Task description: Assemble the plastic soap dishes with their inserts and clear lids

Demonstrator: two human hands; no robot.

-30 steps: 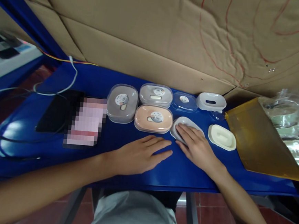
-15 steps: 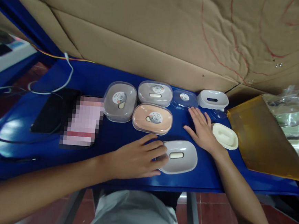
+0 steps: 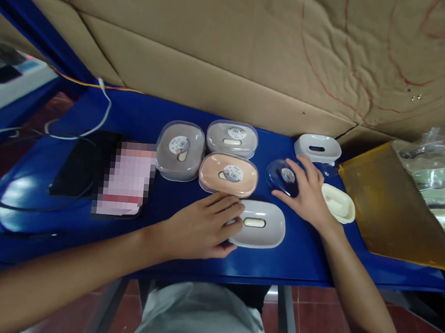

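Note:
My left hand (image 3: 202, 229) has its fingers closed over the left edge of a grey soap dish (image 3: 271, 237) that lies near the table's front. A cream insert shows through the slot in the dish's middle. My right hand (image 3: 308, 191) grips the right side of a clear lid (image 3: 274, 177) with a round label, between thumb and fingers. Just behind the dish sits a lidded peach soap dish (image 3: 214, 172). To the right of my right hand lies a cream inner tray (image 3: 338, 204). A grey slotted dish part (image 3: 314, 143) stands behind that hand.
Lidded grey soap dishes stand at the back, one pile (image 3: 169, 157) on the left and another (image 3: 219, 133) beside it. A phone (image 3: 129, 179) and cables lie left. A brown box (image 3: 389, 205) with plastic-wrapped parts stands right. Cardboard (image 3: 216, 48) rises behind the table.
My right hand has closed on the clear lid, which has moved towards me and tilted. The grey soap dish has shifted slightly left and back with my left hand.

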